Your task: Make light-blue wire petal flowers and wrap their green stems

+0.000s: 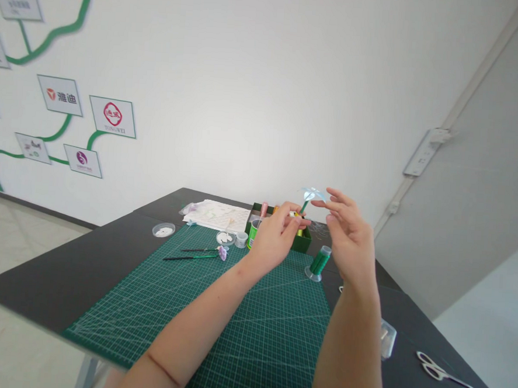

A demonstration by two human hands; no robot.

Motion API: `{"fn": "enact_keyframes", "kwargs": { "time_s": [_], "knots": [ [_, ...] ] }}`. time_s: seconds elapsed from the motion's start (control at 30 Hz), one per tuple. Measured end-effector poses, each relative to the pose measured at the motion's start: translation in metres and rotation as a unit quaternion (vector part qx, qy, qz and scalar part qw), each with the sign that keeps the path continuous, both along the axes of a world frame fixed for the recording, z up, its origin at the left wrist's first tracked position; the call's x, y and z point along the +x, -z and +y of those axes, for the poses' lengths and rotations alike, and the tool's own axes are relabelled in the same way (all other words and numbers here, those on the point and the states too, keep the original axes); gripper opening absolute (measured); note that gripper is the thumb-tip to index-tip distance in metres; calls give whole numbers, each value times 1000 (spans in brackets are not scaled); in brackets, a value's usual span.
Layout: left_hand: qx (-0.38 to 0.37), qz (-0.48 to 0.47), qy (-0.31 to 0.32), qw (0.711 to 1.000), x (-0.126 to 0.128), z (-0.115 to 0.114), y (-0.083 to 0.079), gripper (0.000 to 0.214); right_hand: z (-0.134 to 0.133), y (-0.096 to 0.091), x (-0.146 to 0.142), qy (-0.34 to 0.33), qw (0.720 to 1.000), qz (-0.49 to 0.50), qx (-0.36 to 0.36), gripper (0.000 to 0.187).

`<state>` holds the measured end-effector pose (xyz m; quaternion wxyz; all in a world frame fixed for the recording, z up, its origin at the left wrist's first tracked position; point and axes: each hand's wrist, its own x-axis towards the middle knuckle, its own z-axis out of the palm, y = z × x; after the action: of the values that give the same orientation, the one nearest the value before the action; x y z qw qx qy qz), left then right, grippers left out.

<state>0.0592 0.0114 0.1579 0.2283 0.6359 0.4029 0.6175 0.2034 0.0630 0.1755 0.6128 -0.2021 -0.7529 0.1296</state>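
A small pale-blue paper flower (313, 194) on a green stem is held up above the table. My left hand (277, 235) pinches the stem just below the bloom, fingers closed around it. My right hand (348, 231) is raised beside it, and its fingertips touch the petals from the right. Both hands hover over the far edge of the green cutting mat (216, 314).
A spool of green wire (320, 262) stands under my right hand. A green box (302, 239) of tools, a green tube, small round dishes (164, 230), a finished purple flower stem (202, 255) and white paper sheets (218, 215) lie behind. Scissors (443, 370) lie at the right.
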Motion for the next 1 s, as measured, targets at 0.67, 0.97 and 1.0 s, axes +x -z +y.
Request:
{"fn": "enact_keyframes", "kwargs": {
  "time_s": [0.67, 0.97, 1.0],
  "knots": [
    [-12, -14, -16, 1000, 1, 1, -2, 11, -25, -11, -9, 158, 983, 24, 94, 40],
    [4, 34, -39, 999, -4, -7, -6, 19, -12, -3, -16, -147, 957, 28, -247, 28],
    [9, 44, -49, 998, -5, -9, -7, 20, -15, -4, -18, -191, 941, 21, -277, 30]
  ]
}}
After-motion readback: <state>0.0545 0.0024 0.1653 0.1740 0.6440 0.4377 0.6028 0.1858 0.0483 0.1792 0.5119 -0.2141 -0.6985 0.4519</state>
